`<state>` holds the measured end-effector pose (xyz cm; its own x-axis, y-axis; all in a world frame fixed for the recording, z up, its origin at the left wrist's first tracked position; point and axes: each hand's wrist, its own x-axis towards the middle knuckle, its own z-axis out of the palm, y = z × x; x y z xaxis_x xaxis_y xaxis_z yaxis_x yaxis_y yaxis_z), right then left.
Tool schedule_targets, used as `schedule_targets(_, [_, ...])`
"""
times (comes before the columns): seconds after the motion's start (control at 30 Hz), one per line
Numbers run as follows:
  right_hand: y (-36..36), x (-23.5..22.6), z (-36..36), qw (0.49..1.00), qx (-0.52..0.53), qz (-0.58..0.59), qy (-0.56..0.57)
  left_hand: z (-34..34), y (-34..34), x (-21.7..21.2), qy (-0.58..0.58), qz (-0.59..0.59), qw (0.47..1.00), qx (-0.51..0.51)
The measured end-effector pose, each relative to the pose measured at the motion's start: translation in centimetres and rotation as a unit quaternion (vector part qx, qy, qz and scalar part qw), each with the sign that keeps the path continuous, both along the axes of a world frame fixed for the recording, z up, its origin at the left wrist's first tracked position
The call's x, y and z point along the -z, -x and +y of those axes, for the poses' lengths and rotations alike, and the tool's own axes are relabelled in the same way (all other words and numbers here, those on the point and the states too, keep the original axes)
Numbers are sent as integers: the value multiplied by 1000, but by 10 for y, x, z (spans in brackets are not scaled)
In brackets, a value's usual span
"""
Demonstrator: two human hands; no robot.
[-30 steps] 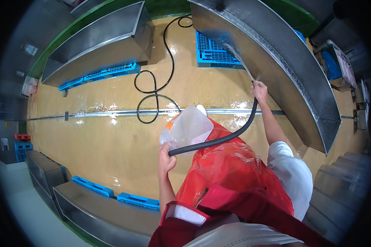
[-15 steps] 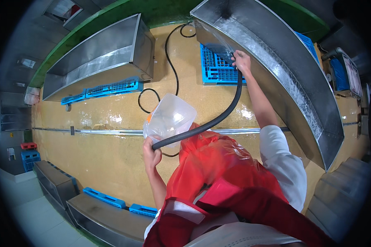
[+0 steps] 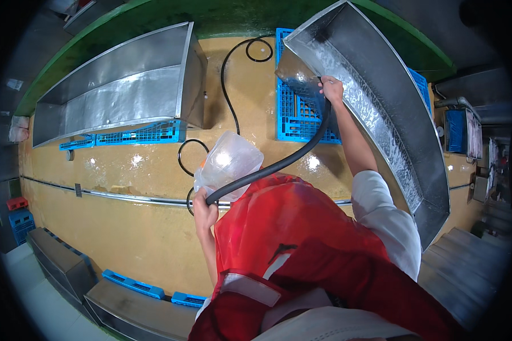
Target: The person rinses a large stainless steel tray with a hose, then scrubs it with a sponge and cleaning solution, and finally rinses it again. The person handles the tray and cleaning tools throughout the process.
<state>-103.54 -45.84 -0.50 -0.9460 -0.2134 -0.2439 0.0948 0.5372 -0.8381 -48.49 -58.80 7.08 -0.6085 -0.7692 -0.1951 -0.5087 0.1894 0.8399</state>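
Note:
My right hand (image 3: 331, 90) is closed around the front end of a thick black hose (image 3: 281, 165), beside the near side of a long stainless steel trough (image 3: 375, 99). A fan of water leaves the hose end toward the trough's outer wall. From there the hose sags across in front of my red apron to my left hand (image 3: 205, 210), whose fingers are closed around it. A translucent plastic container (image 3: 233, 156) with a bit of orange at its side hangs by the left hand; whether those fingers also hold it is hidden.
Under the trough lies a blue plastic pallet (image 3: 296, 128). Another steel trough (image 3: 114, 94) stands at the far left on blue pallets. Thin black hose (image 3: 224, 85) coils over the wet yellow floor (image 3: 131, 233), crossed by a metal drain strip (image 3: 142, 199). Steel troughs (image 3: 125, 301) line the lower left.
The view has shifted and turned slightly, showing more of the pallet under the right trough. Both hands keep hold of the hose, and water still sprays toward that trough's outer wall.

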Motion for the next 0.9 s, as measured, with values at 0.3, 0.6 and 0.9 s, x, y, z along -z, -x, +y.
schedule_targets(0.3, [106,-12,-91,1000,8,4,-26,-137,115,-8,-26,1,997,69])
schedule_targets(0.6, [274,37,-127,986,144,-7,83,-202,268,-26,-21,-45,993,103])
schedule_targets(0.9, [425,9,-154,987,152,9,45,-237,405,-36,-53,-114,982,143])
